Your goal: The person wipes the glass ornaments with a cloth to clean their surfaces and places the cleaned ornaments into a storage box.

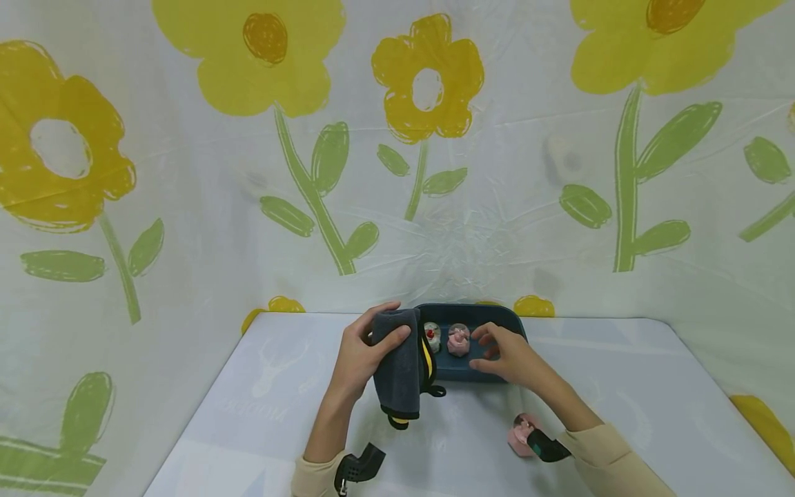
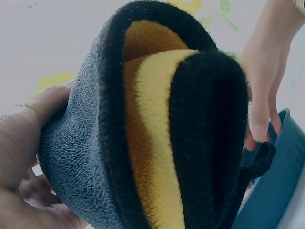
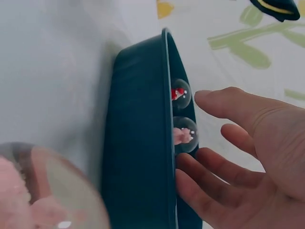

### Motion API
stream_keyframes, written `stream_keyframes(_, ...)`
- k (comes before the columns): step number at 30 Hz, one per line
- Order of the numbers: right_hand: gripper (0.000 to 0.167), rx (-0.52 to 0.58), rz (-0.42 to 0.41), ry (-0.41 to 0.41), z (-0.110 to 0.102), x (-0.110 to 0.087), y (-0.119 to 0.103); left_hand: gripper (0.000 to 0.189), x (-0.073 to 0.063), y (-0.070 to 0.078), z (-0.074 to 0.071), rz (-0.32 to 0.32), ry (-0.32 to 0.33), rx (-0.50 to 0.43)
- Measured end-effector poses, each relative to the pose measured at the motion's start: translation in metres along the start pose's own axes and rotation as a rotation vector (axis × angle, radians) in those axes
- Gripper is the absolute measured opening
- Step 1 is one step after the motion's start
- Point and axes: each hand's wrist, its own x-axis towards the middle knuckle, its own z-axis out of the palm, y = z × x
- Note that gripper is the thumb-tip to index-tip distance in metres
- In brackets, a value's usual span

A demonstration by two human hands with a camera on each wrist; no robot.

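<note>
My left hand [image 1: 360, 352] grips a folded towel [image 1: 396, 366], grey outside and yellow inside with black edging and a small black loop. The towel hangs beside the left end of a dark blue tray [image 1: 478, 376]. Inside the tray stand a pink snow globe [image 1: 458, 341] and a white one with a red figure [image 1: 433, 337], the latter partly covered by the towel. Over the tray's right part is my right hand [image 1: 509, 353], fingers loosely bent and holding nothing. In the right wrist view its fingertips [image 3: 186, 164] are close to the pink globe.
Another pink snow globe [image 1: 522, 435] stands on the white table [image 1: 459, 449] in front of the tray, near my right wrist and partly behind the wrist camera [image 1: 548, 447]. Behind the table hangs a curtain [image 1: 497, 207] printed with yellow flowers.
</note>
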Motion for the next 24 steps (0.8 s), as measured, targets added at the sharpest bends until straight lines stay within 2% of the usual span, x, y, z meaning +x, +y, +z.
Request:
stream_keyframes(11, 0.036, -0.026, -0.074, 0.119, -0.004, -0.026, -0.004, 0.042, 0.000, -0.001, 0.000, -0.004, 0.003, 0.001)
stream_keyframes(19, 0.037, 0.023, -0.041, 0.068, -0.009, -0.050, 0.000, 0.042, 0.001, -0.001, 0.000, 0.004, 0.002, 0.013)
stream_keyframes(24, 0.036, 0.058, 0.014, 0.022, -0.008, -0.063, 0.003, 0.042, 0.000, -0.001, 0.000, 0.002, 0.003, 0.017)
